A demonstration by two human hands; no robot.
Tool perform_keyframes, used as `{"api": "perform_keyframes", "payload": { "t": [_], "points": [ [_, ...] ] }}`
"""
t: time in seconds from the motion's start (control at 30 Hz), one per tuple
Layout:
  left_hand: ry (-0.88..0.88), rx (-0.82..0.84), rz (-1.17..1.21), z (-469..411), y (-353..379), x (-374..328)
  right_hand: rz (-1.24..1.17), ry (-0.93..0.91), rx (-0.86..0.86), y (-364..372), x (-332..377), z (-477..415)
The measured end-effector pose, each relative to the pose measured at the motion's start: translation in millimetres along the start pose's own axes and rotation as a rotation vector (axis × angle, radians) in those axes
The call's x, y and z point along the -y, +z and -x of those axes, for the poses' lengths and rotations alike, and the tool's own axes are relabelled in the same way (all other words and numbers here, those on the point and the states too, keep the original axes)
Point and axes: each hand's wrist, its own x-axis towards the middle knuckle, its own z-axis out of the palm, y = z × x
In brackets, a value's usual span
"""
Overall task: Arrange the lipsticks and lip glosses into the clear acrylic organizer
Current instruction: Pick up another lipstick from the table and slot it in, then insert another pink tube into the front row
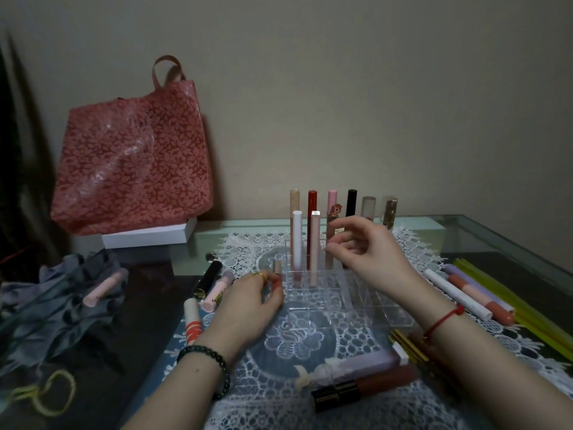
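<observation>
- No brand name or writing reads clearly anywhere; the one mark you can make out is a little cartoon sticker (334,210) on a tube in the organizer.
- Your clear organizer (322,301) sits on the lace mat (297,386), and eight tubes stand upright in it: six in the back row, two in the row in front.
- Your left hand (251,302) is pinched around a small red lipstick (277,278), held upright just left of the organizer.
- Your right hand (369,252) hovers over the organizer with its fingers loosely curled by the sticker tube; whether they grip it, you can't tell.
- Left of the organizer, three tubes lie loose on the table, plus one pink tube (104,289) on the grey cloth (52,302).
- Right of the organizer, three tubes lie side by side beside some yellow sticks (508,293).
- In front of the organizer, two more tubes lie flat.
</observation>
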Motion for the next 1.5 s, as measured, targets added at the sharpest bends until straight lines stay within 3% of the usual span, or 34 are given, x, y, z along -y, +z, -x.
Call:
{"api": "perform_keyframes", "payload": {
  "t": [0.13,0.3,0.4,0.6,0.73,0.87,0.93,1.03,1.27,1.5],
  "points": [
    [-0.054,-0.020,-0.004,0.9,0.4,-1.0,-0.019,0.017,0.000,-5.1,-2.8,7.2],
    [-0.024,-0.117,-0.269,-1.9,-4.5,-0.9,-0.039,0.048,-0.008,-7.7,-6.3,17.4],
    [-0.054,-0.136,-0.278,-3.3,-6.4,2.0,-0.054,0.050,-0.022,-9.8,-7.0,22.5],
    [-0.123,-0.211,-0.148,-6.1,-17.0,9.5,-0.088,0.054,-0.084,-14.3,-6.6,26.7],
    [-0.124,-0.353,0.011,-9.5,-23.3,14.0,-0.114,0.017,-0.128,-15.6,-3.7,27.0],
    [-0.214,-0.495,0.379,-16.7,-26.9,14.1,-0.112,-0.050,-0.157,-15.8,1.8,29.1],
    [-0.163,-0.515,0.595,-16.5,-26.5,5.1,-0.111,-0.076,-0.163,-14.5,4.1,30.4],
    [0.013,-0.430,0.800,-9.9,-22.0,-18.0,-0.148,-0.092,-0.128,-10.3,7.3,32.3],
    [0.194,-0.094,0.813,5.5,4.3,-47.6,-0.361,-0.112,-0.026,1.8,13.9,35.0],
    [0.209,-0.109,0.728,7.1,5.7,-46.9,-0.431,-0.056,-0.072,-1.7,10.8,33.7]
  ]
}}
